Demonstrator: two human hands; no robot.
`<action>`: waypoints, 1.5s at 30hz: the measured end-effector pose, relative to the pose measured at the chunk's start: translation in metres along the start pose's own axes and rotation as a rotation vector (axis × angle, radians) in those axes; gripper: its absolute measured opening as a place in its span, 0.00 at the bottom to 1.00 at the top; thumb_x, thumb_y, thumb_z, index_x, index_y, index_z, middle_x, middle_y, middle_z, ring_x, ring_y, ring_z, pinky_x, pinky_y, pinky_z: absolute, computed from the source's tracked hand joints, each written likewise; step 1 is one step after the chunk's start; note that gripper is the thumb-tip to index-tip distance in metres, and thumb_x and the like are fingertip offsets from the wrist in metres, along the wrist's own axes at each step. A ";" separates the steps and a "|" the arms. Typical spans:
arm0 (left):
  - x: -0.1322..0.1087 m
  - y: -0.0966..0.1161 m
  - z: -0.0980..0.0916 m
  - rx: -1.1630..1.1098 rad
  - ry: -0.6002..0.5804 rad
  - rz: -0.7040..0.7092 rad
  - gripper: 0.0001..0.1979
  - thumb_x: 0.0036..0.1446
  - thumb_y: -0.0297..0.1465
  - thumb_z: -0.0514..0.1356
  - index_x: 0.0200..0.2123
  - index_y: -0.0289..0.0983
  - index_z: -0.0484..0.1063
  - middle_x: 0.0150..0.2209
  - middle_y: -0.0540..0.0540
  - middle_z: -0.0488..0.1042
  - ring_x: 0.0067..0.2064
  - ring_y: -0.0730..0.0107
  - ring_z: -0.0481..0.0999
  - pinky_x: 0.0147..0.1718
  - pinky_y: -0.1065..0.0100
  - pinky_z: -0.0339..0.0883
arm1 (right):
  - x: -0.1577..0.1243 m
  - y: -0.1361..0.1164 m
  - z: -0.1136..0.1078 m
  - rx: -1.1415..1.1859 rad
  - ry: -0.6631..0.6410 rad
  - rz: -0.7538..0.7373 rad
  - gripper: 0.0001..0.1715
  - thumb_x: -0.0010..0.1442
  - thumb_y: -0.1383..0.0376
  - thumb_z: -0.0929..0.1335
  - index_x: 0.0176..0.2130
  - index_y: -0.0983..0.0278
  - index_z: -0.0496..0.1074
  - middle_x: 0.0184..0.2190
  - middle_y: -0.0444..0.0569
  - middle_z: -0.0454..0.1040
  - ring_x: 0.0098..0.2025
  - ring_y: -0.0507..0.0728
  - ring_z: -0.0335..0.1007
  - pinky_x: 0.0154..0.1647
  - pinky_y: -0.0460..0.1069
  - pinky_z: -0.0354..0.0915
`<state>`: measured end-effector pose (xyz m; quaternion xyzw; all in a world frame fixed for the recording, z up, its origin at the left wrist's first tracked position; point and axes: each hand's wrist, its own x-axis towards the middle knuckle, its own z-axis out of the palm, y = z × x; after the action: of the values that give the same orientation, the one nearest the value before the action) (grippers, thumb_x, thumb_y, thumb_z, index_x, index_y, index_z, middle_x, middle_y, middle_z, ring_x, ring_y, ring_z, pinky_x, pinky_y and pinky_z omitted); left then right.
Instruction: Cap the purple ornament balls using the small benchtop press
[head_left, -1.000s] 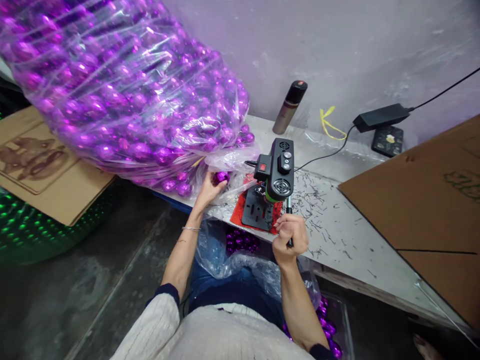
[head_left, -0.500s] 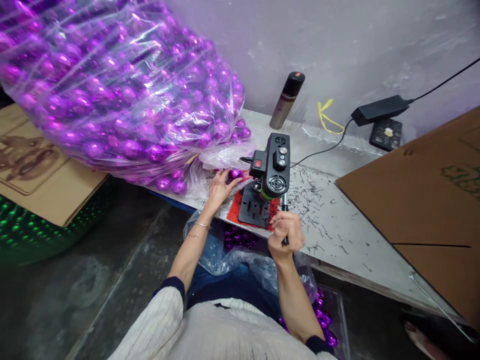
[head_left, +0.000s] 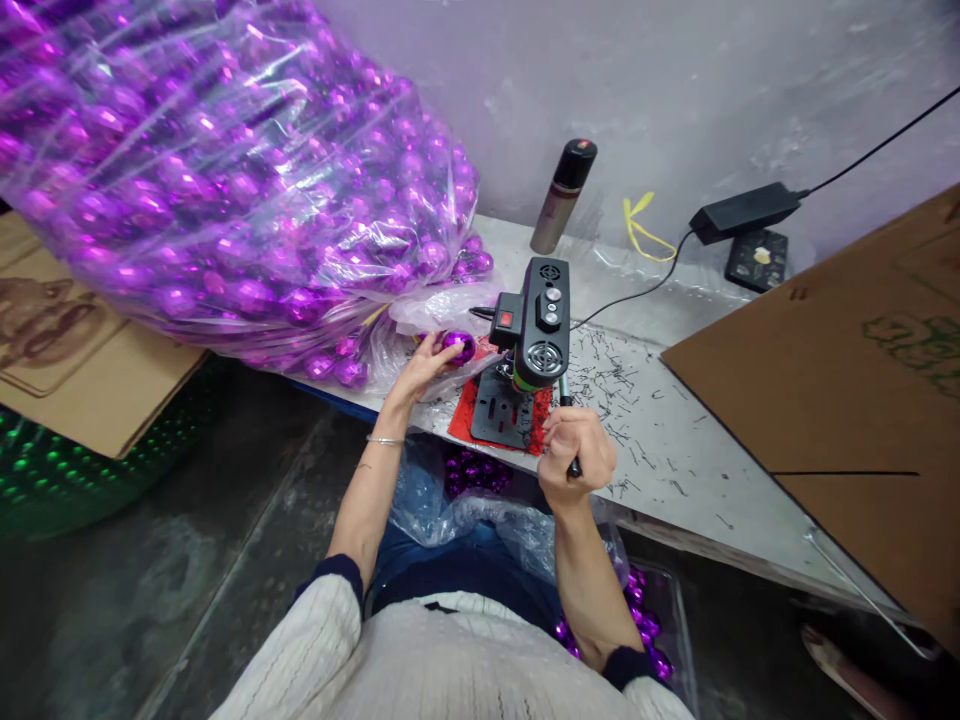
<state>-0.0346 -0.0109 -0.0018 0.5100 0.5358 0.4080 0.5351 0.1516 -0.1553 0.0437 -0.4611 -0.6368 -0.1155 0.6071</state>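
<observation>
My left hand (head_left: 421, 368) is closed on a shiny purple ball (head_left: 459, 346), holding it just left of a small black bench machine (head_left: 538, 335). That machine stands on a black base plate (head_left: 499, 413) over a red mat. My right hand (head_left: 574, 456) is wrapped round the machine's black lever handle (head_left: 564, 398), in front of the base. A huge clear plastic bag of purple balls (head_left: 225, 180) lies on the table to the left, its open mouth beside my left hand.
The white table (head_left: 675, 450) is strewn with small dark wire bits. A spray can (head_left: 561, 194), a power adapter (head_left: 742, 211) and cable stand at the back. Cardboard sheets (head_left: 847, 380) lie at right and far left. A bag with purple balls (head_left: 480, 480) sits on my lap.
My left hand has carried the purple ball from the bag's mouth rightwards to beside the machine. My right hand stays on the lever handle.
</observation>
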 end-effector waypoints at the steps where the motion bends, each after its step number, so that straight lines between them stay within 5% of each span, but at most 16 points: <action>1: -0.010 -0.003 0.000 -0.158 -0.011 -0.023 0.20 0.61 0.35 0.64 0.55 0.39 0.73 0.50 0.43 0.81 0.49 0.61 0.82 0.53 0.58 0.76 | 0.004 0.000 -0.001 -0.003 0.002 -0.008 0.14 0.67 0.71 0.63 0.28 0.60 0.64 0.23 0.41 0.69 0.26 0.51 0.67 0.27 0.47 0.61; 4: -0.043 -0.015 0.004 -0.449 -0.039 -0.052 0.19 0.62 0.38 0.62 0.54 0.39 0.72 0.54 0.42 0.80 0.54 0.59 0.81 0.56 0.53 0.75 | 0.017 0.000 -0.002 -0.021 -0.007 -0.003 0.15 0.68 0.70 0.62 0.28 0.60 0.63 0.22 0.41 0.67 0.25 0.50 0.67 0.27 0.47 0.60; 7: -0.069 -0.030 0.020 -0.506 -0.030 -0.062 0.20 0.61 0.43 0.63 0.53 0.39 0.72 0.55 0.41 0.79 0.56 0.57 0.80 0.57 0.53 0.75 | 0.025 -0.001 -0.003 -0.040 -0.020 0.021 0.17 0.68 0.69 0.62 0.27 0.60 0.62 0.21 0.41 0.66 0.24 0.50 0.66 0.27 0.48 0.59; 11: -0.082 -0.049 0.051 -0.435 0.014 -0.058 0.28 0.58 0.45 0.66 0.57 0.39 0.68 0.54 0.41 0.79 0.56 0.58 0.80 0.59 0.54 0.72 | 0.027 -0.003 -0.005 -0.055 -0.031 0.022 0.17 0.69 0.68 0.62 0.27 0.60 0.62 0.21 0.42 0.66 0.24 0.50 0.65 0.27 0.48 0.59; 16: -0.080 -0.060 0.074 -0.102 0.038 0.178 0.29 0.57 0.43 0.69 0.57 0.38 0.67 0.56 0.38 0.78 0.57 0.56 0.78 0.60 0.54 0.68 | 0.023 -0.001 -0.007 -0.045 -0.055 -0.010 0.16 0.68 0.69 0.62 0.28 0.60 0.62 0.22 0.42 0.68 0.25 0.50 0.66 0.27 0.48 0.59; 21: -0.079 -0.061 0.077 0.288 0.089 0.257 0.28 0.57 0.40 0.70 0.58 0.42 0.69 0.54 0.40 0.78 0.56 0.54 0.77 0.62 0.51 0.61 | 0.017 0.000 -0.007 -0.066 -0.052 -0.041 0.14 0.67 0.70 0.62 0.29 0.60 0.65 0.22 0.42 0.70 0.25 0.51 0.67 0.27 0.48 0.60; 26: -0.078 -0.065 0.076 0.415 0.051 0.357 0.30 0.57 0.42 0.70 0.61 0.42 0.69 0.57 0.39 0.77 0.57 0.52 0.76 0.62 0.51 0.61 | 0.014 0.000 -0.008 -0.084 -0.059 -0.035 0.14 0.67 0.70 0.62 0.29 0.60 0.65 0.23 0.42 0.69 0.26 0.51 0.68 0.28 0.48 0.61; 36: -0.069 -0.078 0.078 0.408 -0.020 0.469 0.35 0.57 0.48 0.69 0.63 0.40 0.68 0.58 0.36 0.77 0.58 0.49 0.77 0.61 0.48 0.64 | 0.011 0.001 -0.009 -0.047 -0.065 -0.050 0.13 0.68 0.71 0.62 0.30 0.60 0.64 0.24 0.43 0.70 0.27 0.51 0.68 0.28 0.47 0.60; 45: -0.069 -0.082 0.078 0.420 0.006 0.517 0.34 0.58 0.48 0.68 0.63 0.40 0.68 0.57 0.36 0.78 0.58 0.50 0.77 0.60 0.49 0.66 | -0.024 0.010 0.002 -0.030 -0.030 -0.061 0.15 0.70 0.67 0.60 0.30 0.60 0.62 0.25 0.43 0.70 0.26 0.51 0.66 0.30 0.48 0.63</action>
<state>0.0274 -0.0997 -0.0788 0.7268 0.4627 0.4125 0.2957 0.1537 -0.1594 0.0180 -0.4522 -0.6577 -0.1366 0.5868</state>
